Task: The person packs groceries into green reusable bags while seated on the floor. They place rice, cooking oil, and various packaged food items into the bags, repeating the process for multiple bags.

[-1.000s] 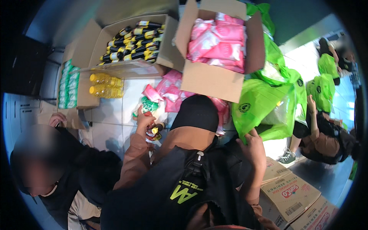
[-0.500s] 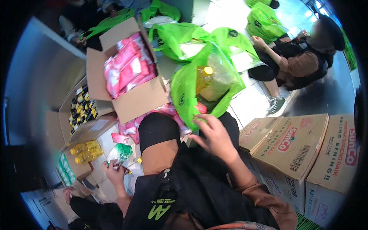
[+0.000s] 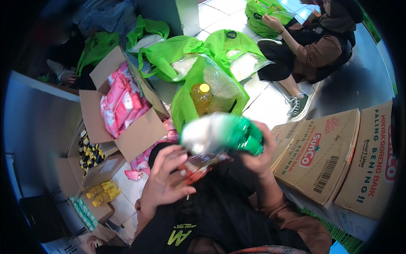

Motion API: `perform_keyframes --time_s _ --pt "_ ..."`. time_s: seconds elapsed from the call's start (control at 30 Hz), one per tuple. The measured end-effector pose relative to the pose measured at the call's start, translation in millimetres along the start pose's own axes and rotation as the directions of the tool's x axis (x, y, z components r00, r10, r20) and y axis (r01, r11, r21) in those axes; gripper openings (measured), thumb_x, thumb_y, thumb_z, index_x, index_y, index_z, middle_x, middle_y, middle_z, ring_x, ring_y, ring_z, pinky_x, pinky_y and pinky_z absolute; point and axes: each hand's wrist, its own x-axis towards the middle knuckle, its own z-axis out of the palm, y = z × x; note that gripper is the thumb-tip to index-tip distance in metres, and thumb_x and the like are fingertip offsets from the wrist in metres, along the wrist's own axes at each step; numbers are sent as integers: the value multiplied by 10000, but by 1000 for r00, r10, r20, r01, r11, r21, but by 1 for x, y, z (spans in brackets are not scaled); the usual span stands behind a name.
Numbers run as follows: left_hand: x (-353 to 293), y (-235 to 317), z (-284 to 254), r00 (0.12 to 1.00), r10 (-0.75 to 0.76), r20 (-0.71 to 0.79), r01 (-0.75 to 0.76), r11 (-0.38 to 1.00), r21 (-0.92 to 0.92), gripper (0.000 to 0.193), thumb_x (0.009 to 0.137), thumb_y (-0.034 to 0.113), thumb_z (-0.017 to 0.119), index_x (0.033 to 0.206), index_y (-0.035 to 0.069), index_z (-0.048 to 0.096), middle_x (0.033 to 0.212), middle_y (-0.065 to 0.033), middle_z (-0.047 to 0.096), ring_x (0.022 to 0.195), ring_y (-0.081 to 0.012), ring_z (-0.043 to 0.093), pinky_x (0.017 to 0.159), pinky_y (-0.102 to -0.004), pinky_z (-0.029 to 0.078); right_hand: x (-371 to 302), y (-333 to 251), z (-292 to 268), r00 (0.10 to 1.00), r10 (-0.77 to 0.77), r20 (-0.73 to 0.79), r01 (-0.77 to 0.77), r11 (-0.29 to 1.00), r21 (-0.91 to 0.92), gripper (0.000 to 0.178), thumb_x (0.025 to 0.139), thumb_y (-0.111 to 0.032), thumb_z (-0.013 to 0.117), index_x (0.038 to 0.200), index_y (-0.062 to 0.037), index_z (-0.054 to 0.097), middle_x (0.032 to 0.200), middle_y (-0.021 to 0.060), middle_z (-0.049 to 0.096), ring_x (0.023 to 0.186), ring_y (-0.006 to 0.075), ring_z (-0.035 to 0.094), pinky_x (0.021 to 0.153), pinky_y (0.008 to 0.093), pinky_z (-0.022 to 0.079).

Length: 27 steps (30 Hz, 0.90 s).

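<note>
A shiny green and white pouch [image 3: 230,133], smeared by motion, is up in front of my chest. My right hand [image 3: 263,154] grips its green end. My left hand [image 3: 165,180] is beside the white end with its fingers and thumb spread apart. Below the pouch, near my left thumb, is a small red and clear packet [image 3: 196,169]; what supports it I cannot make out. Just beyond, a green carrier bag [image 3: 184,99] stands with its top open. A bottle of yellow oil [image 3: 202,97] and a clear sack of white grains [image 3: 222,86] show inside.
Pink packets [image 3: 120,101] fill an open carton [image 3: 141,133] at left. Nearby are black-and-yellow bottles [image 3: 89,148], oil bottles [image 3: 103,192] and green-white packs [image 3: 83,213]. Closed cartons [image 3: 321,156] stand at right. A person [image 3: 315,55] sits far right among more green bags [image 3: 177,46].
The green pouch has come up from the floor at left to my chest and is now in my right hand. My right hand has left the carrier bag's edge. The view has shifted.
</note>
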Motion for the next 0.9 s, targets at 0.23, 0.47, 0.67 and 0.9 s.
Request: perform_keyframes --time_s 0.23,0.47,0.67,0.9 --pt "107 -99 55 912 -284 -295 409 657 633 418 844 325 714 1171 72 659 1358 -302 422 1110 -451 586 943 -483 490 52 26 25 952 191 -241 -260 919 -297 301 787 -153 793 918 16 580 740 171 646 667 261 679 600 351 501" --pt "110 -108 17 816 -444 -369 563 468 681 413 721 57 708 1122 8 621 1092 -170 611 957 -373 648 810 -450 537 65 70 74 931 355 -79 -362 885 -293 332 831 -267 730 908 17 576 736 246 640 696 419 649 614 458 500" --pt "102 -115 13 866 -332 -374 500 576 646 478 700 -18 637 1176 -2 603 1228 -162 583 977 -386 634 822 -465 525 15 192 188 678 730 89 -576 603 -552 346 811 -163 661 1013 106 580 922 359 644 900 487 655 827 534 526" --pt "109 -81 28 924 12 -383 310 565 765 477 752 18 612 1225 -12 556 1247 -238 526 1045 -395 615 901 -447 494 -15 224 171 639 739 215 -545 631 -552 292 824 -195 668 967 60 659 933 311 668 912 446 667 828 524 525"
